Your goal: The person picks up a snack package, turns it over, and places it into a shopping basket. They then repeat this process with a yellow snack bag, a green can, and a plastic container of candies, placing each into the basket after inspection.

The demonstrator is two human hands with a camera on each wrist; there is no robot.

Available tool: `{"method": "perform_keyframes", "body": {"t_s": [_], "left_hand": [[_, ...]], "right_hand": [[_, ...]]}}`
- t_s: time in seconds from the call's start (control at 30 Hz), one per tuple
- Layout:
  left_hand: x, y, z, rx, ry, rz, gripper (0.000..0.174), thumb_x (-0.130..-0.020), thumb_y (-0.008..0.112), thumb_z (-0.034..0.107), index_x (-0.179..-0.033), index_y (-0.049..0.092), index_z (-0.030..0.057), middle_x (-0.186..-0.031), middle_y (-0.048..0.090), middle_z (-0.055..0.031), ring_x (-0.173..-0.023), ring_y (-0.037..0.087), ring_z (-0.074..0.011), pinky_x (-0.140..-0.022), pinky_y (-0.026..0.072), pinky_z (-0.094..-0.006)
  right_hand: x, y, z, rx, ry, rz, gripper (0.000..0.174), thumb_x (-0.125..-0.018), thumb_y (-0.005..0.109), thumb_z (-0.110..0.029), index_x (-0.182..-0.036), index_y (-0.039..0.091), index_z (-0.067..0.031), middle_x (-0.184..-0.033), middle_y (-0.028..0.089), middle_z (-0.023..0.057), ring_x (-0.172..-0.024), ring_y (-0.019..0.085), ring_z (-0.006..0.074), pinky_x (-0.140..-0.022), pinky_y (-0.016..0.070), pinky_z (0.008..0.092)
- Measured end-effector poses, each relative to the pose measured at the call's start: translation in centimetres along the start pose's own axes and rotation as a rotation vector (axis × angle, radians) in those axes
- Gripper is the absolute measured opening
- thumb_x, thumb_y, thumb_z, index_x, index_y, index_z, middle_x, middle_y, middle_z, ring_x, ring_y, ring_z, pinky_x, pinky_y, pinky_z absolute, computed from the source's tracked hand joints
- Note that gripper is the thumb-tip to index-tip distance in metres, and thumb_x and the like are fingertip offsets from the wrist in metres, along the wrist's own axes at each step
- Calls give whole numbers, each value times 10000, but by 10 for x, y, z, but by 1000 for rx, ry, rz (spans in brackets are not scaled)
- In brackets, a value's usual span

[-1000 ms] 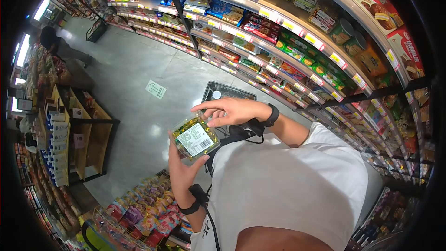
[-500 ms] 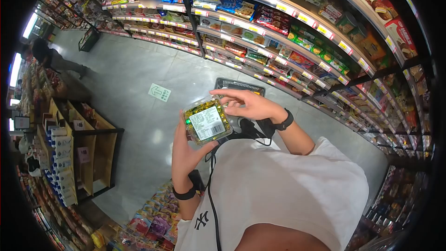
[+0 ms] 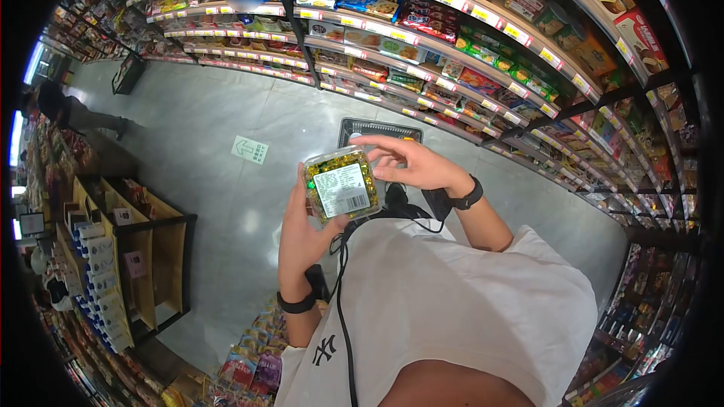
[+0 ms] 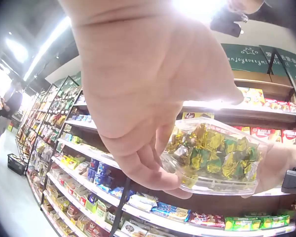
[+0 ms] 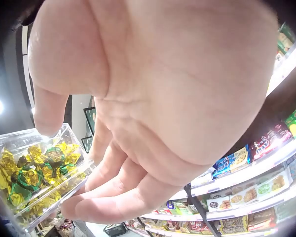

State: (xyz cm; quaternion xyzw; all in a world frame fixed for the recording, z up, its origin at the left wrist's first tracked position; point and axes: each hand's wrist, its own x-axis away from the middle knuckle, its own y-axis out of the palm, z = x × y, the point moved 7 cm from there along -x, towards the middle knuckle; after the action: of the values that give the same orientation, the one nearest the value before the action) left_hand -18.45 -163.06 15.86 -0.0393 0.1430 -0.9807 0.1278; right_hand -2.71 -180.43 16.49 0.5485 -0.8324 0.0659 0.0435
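Observation:
A clear plastic box of candies [image 3: 341, 182] in shiny gold and green wrappers is held up before the chest, its white label with a barcode facing the head camera. My left hand [image 3: 302, 237] grips it from the left and below, thumb at the lower edge and fingers along the far side. In the left wrist view the candies [image 4: 222, 153] show through the clear wall. My right hand [image 3: 422, 166] is at the box's upper right, index finger stretched along the top edge, the other fingers loosely bent. The right wrist view shows its thumb [image 5: 50, 116] right at the box's rim.
Shelves of packaged snacks [image 3: 392, 34] run along the far side. A black shopping basket [image 3: 381, 130] stands on the floor beyond the right hand. To the left is a wooden display stand [image 3: 136, 256] with bottles. Bagged snacks [image 3: 260, 354] lie below left; a person [image 3: 72, 109] stands farther off.
The box has risen and shifted right with the left hand, turning more upright. The right hand has moved right, its fingers coming off the label to the box's edge.

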Motion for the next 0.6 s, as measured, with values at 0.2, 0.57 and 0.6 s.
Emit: {"method": "perform_keyframes", "body": {"t_s": [0.2, 0.57, 0.6], "left_hand": [[-33, 27, 17, 60, -13, 31, 788, -1002, 676, 131, -1656, 261, -14, -1343, 597, -172, -1154, 633, -226, -938, 525, -336], [-93, 99, 38, 45, -23, -7, 689, -1041, 585, 131, -1635, 287, -53, -1476, 534, -222, -1336, 559, -294, -1109, 448, -383], [-97, 105, 41, 33, -29, -5, 671, -1049, 565, 135, -1629, 291, -61, -1496, 523, -231, -1351, 548, -303, -1125, 434, -387]], "right_hand": [[6, -43, 0, -4, -22, 21, 619, -1026, 684, -157, -1604, 461, -152, -1201, 685, 36, -990, 599, 77, -909, 517, 259], [35, -132, 16, -74, -21, 73, 603, -1014, 739, -275, -1559, 507, -163, -1209, 725, 71, -928, 606, 54, -837, 518, 228], [36, -139, 18, -85, -17, 67, 601, -1013, 740, -276, -1556, 510, -162, -1208, 725, 69, -929, 604, 52, -837, 515, 226]]}}
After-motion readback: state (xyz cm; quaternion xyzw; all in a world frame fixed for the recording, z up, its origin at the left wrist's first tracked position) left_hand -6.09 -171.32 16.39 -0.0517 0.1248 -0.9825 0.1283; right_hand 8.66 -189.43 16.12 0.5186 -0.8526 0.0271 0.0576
